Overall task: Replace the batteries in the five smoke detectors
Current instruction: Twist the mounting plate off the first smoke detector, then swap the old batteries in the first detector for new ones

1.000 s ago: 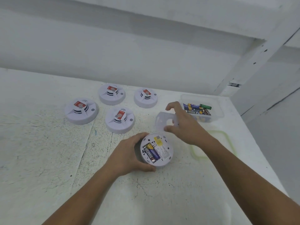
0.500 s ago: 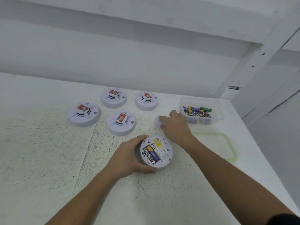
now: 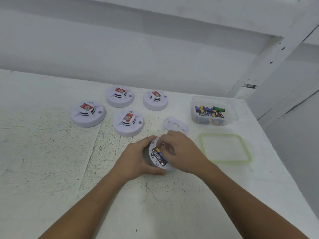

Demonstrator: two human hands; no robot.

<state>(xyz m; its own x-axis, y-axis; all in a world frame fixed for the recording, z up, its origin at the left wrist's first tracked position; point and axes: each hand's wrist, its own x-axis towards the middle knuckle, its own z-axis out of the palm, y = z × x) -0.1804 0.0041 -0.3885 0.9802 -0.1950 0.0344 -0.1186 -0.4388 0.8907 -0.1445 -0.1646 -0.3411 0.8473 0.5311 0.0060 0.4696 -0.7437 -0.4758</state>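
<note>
One white smoke detector (image 3: 152, 156) lies upside down on the table, its battery bay open. My left hand (image 3: 136, 161) grips its left rim. My right hand (image 3: 183, 154) is over its back, fingers curled onto the far end of the dark battery (image 3: 160, 157) in the bay. The detector's white cover plate (image 3: 176, 125) lies flat on the table just behind my right hand. Several more detectors (image 3: 128, 123) sit face up further back, at the left. A clear box of loose batteries (image 3: 214, 116) stands at the back right.
The box's green-rimmed lid (image 3: 224, 147) lies flat to the right of my right hand. The table's right edge (image 3: 269, 152) runs close past the lid, and a white wall (image 3: 155, 57) backs the table.
My right hand set the cover plate down on the table behind the detector, then came back onto the open battery bay. My left hand kept its hold on the detector.
</note>
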